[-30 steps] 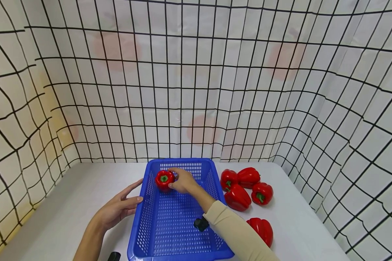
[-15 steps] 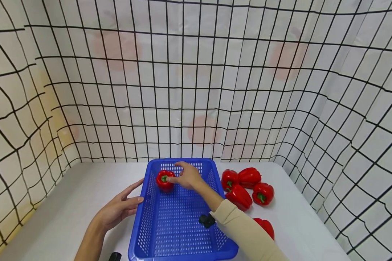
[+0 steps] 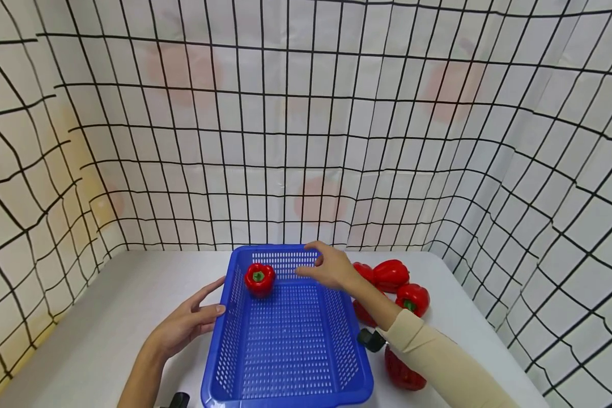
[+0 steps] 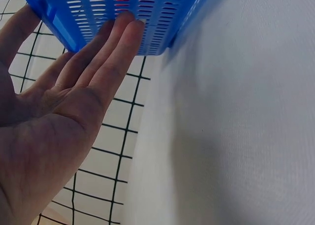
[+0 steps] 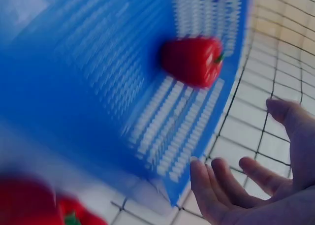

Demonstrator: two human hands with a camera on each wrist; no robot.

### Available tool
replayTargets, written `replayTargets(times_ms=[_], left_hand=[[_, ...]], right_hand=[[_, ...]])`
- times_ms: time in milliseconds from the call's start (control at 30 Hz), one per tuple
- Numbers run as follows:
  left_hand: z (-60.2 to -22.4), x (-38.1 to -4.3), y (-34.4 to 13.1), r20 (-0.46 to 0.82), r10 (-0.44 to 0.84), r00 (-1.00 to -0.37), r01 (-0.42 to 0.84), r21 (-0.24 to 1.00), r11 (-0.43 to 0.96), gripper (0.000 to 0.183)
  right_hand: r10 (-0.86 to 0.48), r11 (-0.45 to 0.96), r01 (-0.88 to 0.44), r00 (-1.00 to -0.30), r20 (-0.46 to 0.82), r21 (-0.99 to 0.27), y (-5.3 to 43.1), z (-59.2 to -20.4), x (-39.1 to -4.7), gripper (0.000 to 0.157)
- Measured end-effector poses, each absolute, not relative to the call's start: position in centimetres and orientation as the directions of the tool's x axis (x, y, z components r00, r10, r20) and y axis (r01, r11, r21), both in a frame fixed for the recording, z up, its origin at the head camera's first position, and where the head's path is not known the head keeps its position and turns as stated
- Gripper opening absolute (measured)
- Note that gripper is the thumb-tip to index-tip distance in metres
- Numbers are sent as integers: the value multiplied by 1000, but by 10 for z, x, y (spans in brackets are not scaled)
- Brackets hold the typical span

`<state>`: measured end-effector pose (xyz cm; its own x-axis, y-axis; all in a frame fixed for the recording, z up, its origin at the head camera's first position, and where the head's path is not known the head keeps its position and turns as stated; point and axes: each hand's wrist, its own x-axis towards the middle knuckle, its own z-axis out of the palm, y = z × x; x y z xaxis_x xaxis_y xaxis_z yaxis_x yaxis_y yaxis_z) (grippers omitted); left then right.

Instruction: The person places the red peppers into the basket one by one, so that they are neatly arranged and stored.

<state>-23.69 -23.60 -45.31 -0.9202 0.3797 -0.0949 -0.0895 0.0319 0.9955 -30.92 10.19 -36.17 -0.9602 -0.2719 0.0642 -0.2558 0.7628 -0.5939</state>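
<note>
A red bell pepper [image 3: 259, 280] with a green stem stands upright in the far left corner of the blue plastic basket [image 3: 287, 402]. My left hand [image 3: 187, 322] rests with extended fingers against the outside of the basket's left wall; in the left wrist view its fingertips [image 4: 132, 32] touch the slotted side. Over the basket's far right part hovers my right hand [image 3: 332, 267], thumb and fingers spread apart and holding nothing. The right wrist view is blurred, but shows the pepper [image 5: 193, 61] apart from that hand [image 5: 256, 185].
Several more red bell peppers [image 3: 390, 275] lie on the white table [image 3: 469, 345] to the basket's right, some partly hidden by the right arm. One pepper [image 3: 404, 371] sits nearer me beside the sleeve. Black netting [image 3: 306, 136] over white sheeting surrounds the table.
My right hand has let go of the pepper in the basket and moved right, away from it. The left hand has stayed at the basket's left side.
</note>
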Motion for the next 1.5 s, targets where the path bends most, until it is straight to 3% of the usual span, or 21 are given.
replayTargets(times_ms=[367, 600, 967, 1267, 1500], left_hand=[[-453, -236, -235, -98, 366, -926, -80, 995, 65, 82], [-453, -236, -235, -100, 367, -925, -78, 994, 74, 81], [-453, -237, -235, -99, 373, -923, -77, 994, 74, 81], [-453, -237, -235, -113, 361, -926, -92, 993, 75, 82], [-452, -238, -235, -110, 371, -922, -91, 993, 69, 81]], right_hand=[[-232, 787, -218, -971, 50, -577, 157, -352, -292, 71], [-222, 866, -196, -975, -4, -461, 192, -358, -276, 76], [-221, 905, -186, -974, -51, -384, 236, -371, -251, 77], [-251, 899, -166, -954, -165, -406, 263, -381, -241, 81], [-177, 901, 1, -912, -371, -434, 272, -386, -235, 94]])
